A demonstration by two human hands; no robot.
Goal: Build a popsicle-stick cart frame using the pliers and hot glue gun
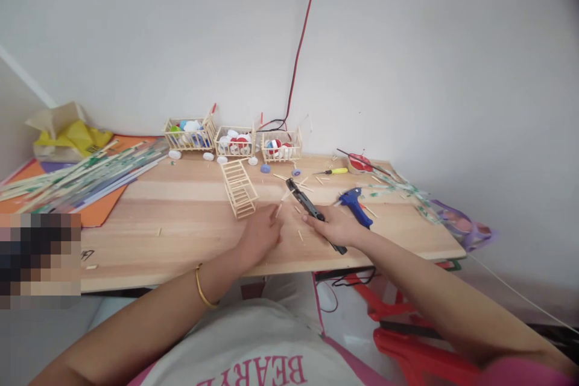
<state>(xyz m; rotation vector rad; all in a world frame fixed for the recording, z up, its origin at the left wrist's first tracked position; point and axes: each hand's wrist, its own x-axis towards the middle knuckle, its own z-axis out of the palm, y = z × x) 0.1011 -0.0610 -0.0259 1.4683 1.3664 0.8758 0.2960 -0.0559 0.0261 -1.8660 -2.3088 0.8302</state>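
Note:
Pinched in my left hand point(262, 235) is a thin pale stick point(285, 196) that slants up to the right. Its far tip meets the head of a long black hand tool point(304, 198), whose exact kind I cannot make out. My right hand point(337, 226) wraps around the tool's grip, palm down. Beyond my left hand lies a slatted stick frame point(239, 188), tilted on the wooden table point(181, 211). Several short cut sticks point(300, 235) are scattered around the tool. A blue glue gun point(356, 206) rests just right of my right hand.
Three small stick carts point(190, 134) with wheels and colourful contents line the wall. A yellow-handled screwdriver point(337, 171) and a red bowl point(360, 162) are at back right. Bundled long sticks point(104, 178) cover the left on orange sheets point(106, 208). A red-black cable point(301, 42) hangs behind.

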